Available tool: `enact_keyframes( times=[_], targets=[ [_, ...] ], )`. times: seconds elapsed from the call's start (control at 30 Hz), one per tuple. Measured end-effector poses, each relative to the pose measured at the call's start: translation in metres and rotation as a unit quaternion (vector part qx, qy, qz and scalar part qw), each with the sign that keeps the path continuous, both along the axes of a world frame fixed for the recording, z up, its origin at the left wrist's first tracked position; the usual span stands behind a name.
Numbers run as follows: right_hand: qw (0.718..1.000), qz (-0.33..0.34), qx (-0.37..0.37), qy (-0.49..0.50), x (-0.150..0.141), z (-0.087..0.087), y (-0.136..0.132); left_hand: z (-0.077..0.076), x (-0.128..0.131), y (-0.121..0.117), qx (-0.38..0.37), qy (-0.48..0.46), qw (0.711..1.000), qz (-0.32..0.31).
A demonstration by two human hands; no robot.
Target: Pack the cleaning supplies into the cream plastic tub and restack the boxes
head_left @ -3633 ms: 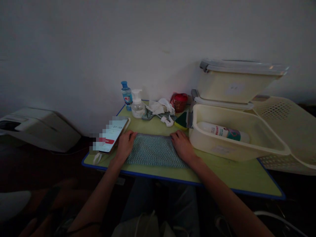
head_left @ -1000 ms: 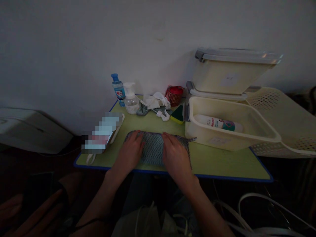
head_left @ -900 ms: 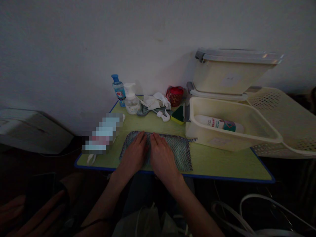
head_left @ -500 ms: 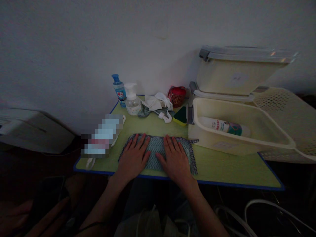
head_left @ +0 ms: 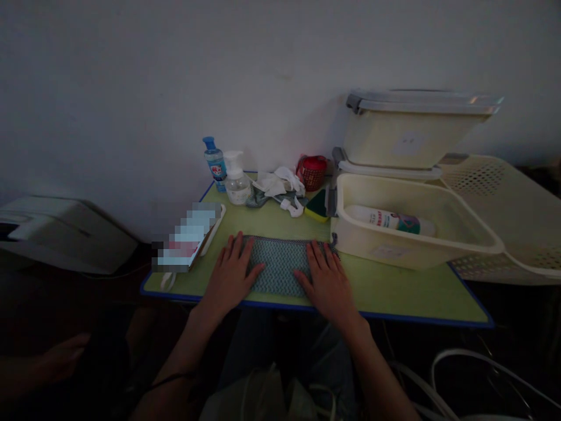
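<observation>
A blue-grey cleaning cloth [head_left: 278, 266] with a dark checked edging lies spread on the green table [head_left: 394, 292] in front of me. My left hand [head_left: 232, 269] presses flat on the cloth's left side, fingers stretched out. On its right side rests my right hand [head_left: 326, 278], palm down with the fingers slightly apart. Neither hand grips the cloth. Both hands cover its side edges.
Behind the cloth stand a blue-capped bottle [head_left: 214, 166], a pump bottle [head_left: 237, 186], crumpled cloths [head_left: 274, 184], a spray head [head_left: 293, 206], a sponge [head_left: 316, 207] and a red basket [head_left: 313, 173]. At right, an open bin [head_left: 394, 252] holds a white bottle [head_left: 388, 220]. Another person's hand [head_left: 65, 354] shows lower left.
My hands have moved farther apart, uncovering more of the cloth's middle. The cloth's right corner strip no longer sticks out past my right hand. The view has shifted slightly.
</observation>
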State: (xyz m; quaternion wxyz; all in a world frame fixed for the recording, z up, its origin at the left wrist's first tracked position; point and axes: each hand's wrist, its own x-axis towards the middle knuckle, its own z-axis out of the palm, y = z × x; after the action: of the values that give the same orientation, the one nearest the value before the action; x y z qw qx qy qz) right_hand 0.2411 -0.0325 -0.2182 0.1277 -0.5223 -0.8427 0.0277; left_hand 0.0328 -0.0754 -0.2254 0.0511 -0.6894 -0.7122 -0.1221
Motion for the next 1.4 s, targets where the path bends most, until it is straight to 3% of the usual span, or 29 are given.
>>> enact_keyframes(
  times=[0.2,0.37,0.5,0.67,0.8,1.03,1.13,1.23,1.4],
  targets=[
    [0.999,0.017,-0.032,0.028,0.005,0.006,0.000,0.008,0.008,-0.025,0.030,0.014,0.993,0.109],
    [0.998,0.040,-0.024,0.052,0.028,0.005,-0.007,0.033,0.015,-0.027,-0.053,0.066,0.978,0.192],
    [0.995,0.056,-0.023,0.079,0.045,-0.001,-0.018,0.039,0.007,-0.023,-0.117,0.030,0.966,0.228],
    [0.992,0.077,-0.002,0.098,0.053,-0.012,-0.025,0.035,-0.007,-0.015,-0.098,-0.061,0.968,0.222],
    [0.992,0.073,0.016,0.102,0.052,-0.016,-0.027,0.042,-0.004,-0.003,0.031,-0.137,0.967,0.213],
    [0.987,0.134,-0.048,0.074,0.019,0.011,-0.026,0.072,0.011,0.013,0.215,-0.185,0.943,0.174],
    [0.982,0.156,-0.068,0.087,0.007,0.019,-0.022,0.071,0.027,0.010,0.216,-0.212,0.947,0.112],
    [0.973,0.174,-0.095,0.116,0.008,0.020,-0.018,0.057,0.049,0.005,0.169,-0.234,0.957,0.033],
    [0.961,0.175,-0.140,0.160,0.019,0.017,-0.011,0.029,0.074,0.002,0.109,-0.254,0.961,0.001]
  ],
)
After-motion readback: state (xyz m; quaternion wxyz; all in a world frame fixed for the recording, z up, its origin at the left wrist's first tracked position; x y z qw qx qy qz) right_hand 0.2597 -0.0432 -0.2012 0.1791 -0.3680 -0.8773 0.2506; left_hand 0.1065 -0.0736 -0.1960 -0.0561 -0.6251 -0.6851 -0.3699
